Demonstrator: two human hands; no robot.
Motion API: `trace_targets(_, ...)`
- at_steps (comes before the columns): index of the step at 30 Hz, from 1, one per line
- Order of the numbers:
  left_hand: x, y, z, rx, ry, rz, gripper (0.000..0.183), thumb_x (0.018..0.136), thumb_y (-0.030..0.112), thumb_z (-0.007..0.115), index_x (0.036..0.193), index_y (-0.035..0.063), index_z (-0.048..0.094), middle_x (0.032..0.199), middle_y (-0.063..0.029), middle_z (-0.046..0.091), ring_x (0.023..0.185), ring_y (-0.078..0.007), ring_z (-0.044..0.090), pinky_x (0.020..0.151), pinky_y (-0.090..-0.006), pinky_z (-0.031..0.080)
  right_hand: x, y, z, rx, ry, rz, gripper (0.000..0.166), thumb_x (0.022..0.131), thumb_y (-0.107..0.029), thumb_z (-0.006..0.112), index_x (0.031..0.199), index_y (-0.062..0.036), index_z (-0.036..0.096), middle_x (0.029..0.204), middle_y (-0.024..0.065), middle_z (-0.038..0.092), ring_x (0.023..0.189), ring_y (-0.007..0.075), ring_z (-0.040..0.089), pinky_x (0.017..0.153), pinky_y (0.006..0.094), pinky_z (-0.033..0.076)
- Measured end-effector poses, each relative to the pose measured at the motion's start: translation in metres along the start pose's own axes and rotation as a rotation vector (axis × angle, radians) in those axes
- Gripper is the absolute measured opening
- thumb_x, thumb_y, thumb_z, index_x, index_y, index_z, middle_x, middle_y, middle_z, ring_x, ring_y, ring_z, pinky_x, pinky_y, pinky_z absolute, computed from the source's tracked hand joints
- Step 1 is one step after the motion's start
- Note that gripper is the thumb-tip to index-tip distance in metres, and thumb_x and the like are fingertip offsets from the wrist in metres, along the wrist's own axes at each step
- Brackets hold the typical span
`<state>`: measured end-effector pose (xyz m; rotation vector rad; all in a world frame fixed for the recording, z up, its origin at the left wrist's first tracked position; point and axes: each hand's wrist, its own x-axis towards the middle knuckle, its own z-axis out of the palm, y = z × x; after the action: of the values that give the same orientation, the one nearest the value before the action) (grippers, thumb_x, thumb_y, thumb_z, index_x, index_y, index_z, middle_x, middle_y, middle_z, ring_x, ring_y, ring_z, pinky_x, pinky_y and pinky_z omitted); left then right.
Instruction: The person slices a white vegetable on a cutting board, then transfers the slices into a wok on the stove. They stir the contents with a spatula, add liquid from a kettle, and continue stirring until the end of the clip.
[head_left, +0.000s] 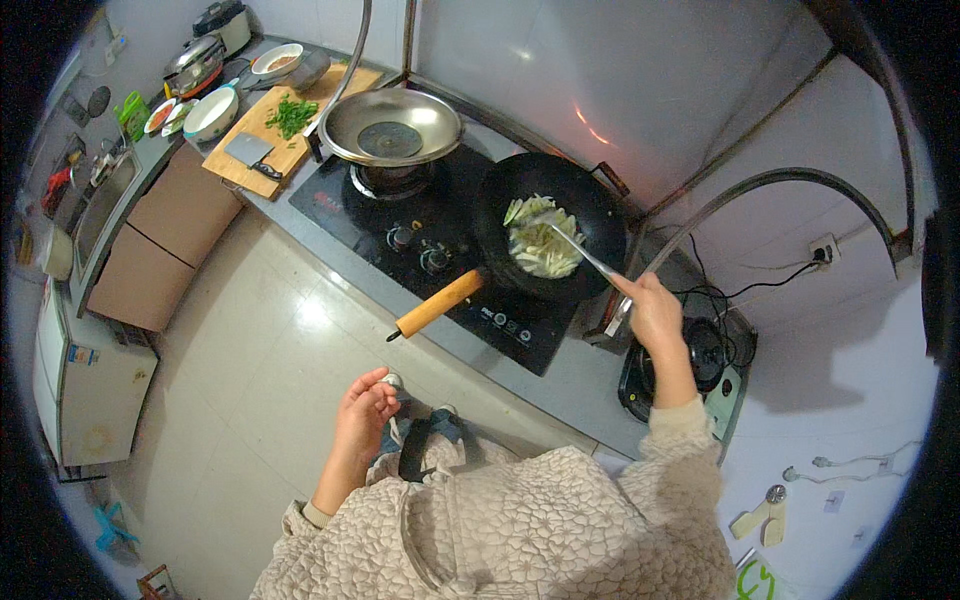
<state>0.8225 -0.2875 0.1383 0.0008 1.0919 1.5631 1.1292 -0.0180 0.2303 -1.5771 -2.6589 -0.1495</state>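
My right hand (658, 319) grips the handle of a metal spatula (581, 247). The spatula's blurred head rests among pale sliced vegetables (546, 244) in a black wok (600, 199). The wok sits on the right burner of a black glass gas cooktop (525, 356), and its wooden handle (442, 301) points toward me over the counter edge. In front of my body, my left hand (366, 412) hangs above the floor with its fingers loosely curled and apart. It holds nothing and is clear of the wok handle.
A wide steel pan (427, 120) stands on the left burner. Beyond it, a cutting board (259, 150) bears a cleaver (247, 148) and chopped greens (292, 116). Bowls, including a white one (211, 114), line the counter. A black appliance (705, 349) with cables sits near my right arm.
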Motion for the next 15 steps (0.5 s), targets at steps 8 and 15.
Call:
trace_targets(8,-0.001,0.003,0.006,0.027,-0.021,0.023,0.032,0.082,0.006,0.049,0.114,0.0011,0.048,0.082,-0.0049,0.057,0.071,-0.013,0.056,0.07,-0.0292,0.048,-0.006,-0.006,0.024,0.08,-0.134,0.128,0.047,0.078,0.003,0.05,0.114,-0.0253,0.061,0.083,0.0133,0.052,0.077,0.0316,0.057,0.069,0.0399,0.046)
trace_targets(15,0.005,0.006,0.003,0.026,-0.051,-0.008,0.032,0.082,0.007,0.051,0.114,0.0025,0.049,0.084,-0.0042,0.056,0.072,-0.0121,0.055,0.071,-0.0285,0.048,-0.007,-0.013,0.031,0.251,-0.079,0.323,0.049,0.077,-0.003,0.054,0.121,-0.0237,0.054,0.094,0.0199,0.056,0.088,0.0367,0.058,0.075,0.0441,0.047)
